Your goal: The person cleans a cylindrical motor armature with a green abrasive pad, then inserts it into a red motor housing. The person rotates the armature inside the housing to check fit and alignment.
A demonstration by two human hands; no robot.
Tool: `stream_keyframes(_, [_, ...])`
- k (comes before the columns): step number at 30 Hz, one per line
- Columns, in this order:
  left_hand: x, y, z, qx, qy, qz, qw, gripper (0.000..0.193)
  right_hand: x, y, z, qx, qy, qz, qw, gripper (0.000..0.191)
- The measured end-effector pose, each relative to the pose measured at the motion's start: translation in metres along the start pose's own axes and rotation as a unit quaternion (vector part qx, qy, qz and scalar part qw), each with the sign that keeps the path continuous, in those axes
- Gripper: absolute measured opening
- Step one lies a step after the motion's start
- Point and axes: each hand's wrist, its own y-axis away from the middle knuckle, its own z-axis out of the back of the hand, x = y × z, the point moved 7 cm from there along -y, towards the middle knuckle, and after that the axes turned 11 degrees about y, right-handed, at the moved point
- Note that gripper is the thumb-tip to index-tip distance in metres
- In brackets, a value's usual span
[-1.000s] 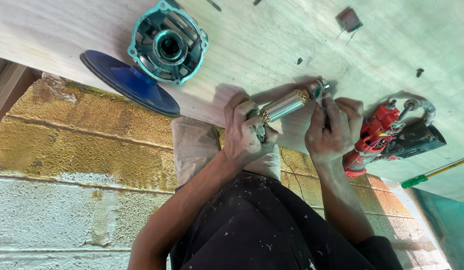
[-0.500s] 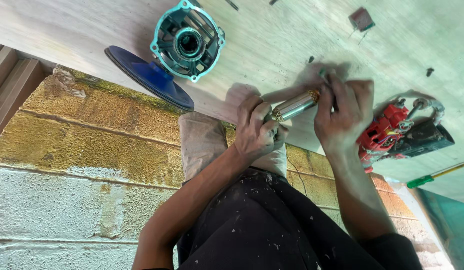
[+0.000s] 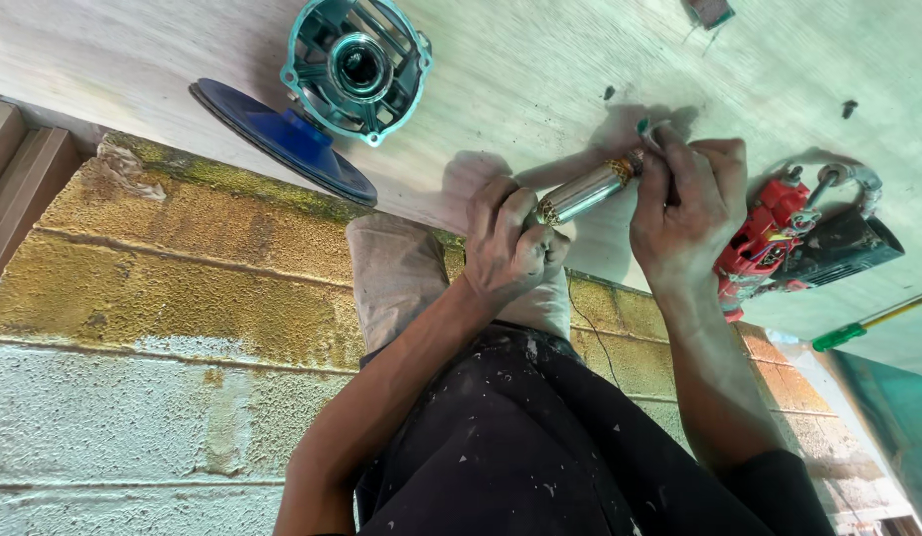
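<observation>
My left hand clamped on motor armature, my right hand pinching its far end, teal housing on table

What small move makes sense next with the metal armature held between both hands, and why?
Probably keep the left hand clamped and let the right hand go on working the upper end of the armature: both hands already grip it over the wooden board, with that end under the right fingers.

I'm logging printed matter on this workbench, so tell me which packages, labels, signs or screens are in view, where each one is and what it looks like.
None can be made out: the bench shows only bare tools and parts, with no package, sign or screen.
</observation>
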Motion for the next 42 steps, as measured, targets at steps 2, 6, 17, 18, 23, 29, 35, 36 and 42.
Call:
stream_keyframes(2, [-0.002,0.001,-0.001,0.01,0.003,-0.006,1.0,0.039,-0.008,0.02,0.005,0.0,0.0,-0.022,1.0,0.019])
stream_keyframes(6, [-0.005,0.0,0.0,0.008,-0.002,-0.012,1.0,0.036,-0.014,0.059,0.019,-0.069,-0.086,-0.087,0.99,0.018])
stream_keyframes(17, [-0.006,0.007,-0.005,0.008,-0.009,-0.007,1.0,0.03,-0.014,0.019,-0.005,-0.05,-0.132,-0.059,0.988,0.019])
stream_keyframes(18, [-0.005,0.007,-0.006,0.006,-0.012,-0.008,1.0,0.029,-0.014,0.025,-0.002,-0.053,-0.104,-0.065,0.991,0.019])
stream_keyframes(23, [-0.004,0.004,-0.007,-0.011,-0.031,-0.027,0.999,0.025,-0.009,0.051,0.006,-0.073,-0.092,-0.05,0.992,0.019])
stream_keyframes(29, [-0.008,0.009,-0.011,0.019,-0.043,-0.035,0.998,0.03,-0.031,0.046,-0.018,-0.076,-0.115,-0.065,0.988,0.018])
stream_keyframes(35, [-0.013,0.014,-0.014,0.024,-0.056,-0.059,0.996,0.028,-0.033,0.094,-0.014,-0.053,-0.077,-0.103,0.99,0.024])
stream_keyframes(36, [-0.016,0.016,-0.014,0.028,-0.063,-0.075,0.995,0.028,-0.037,0.098,-0.008,-0.097,-0.064,-0.111,0.987,0.021])
stream_keyframes(42, [-0.014,0.034,-0.018,0.105,0.004,-0.003,0.994,0.045,-0.054,0.079,-0.013,-0.138,-0.129,-0.135,0.973,0.023])
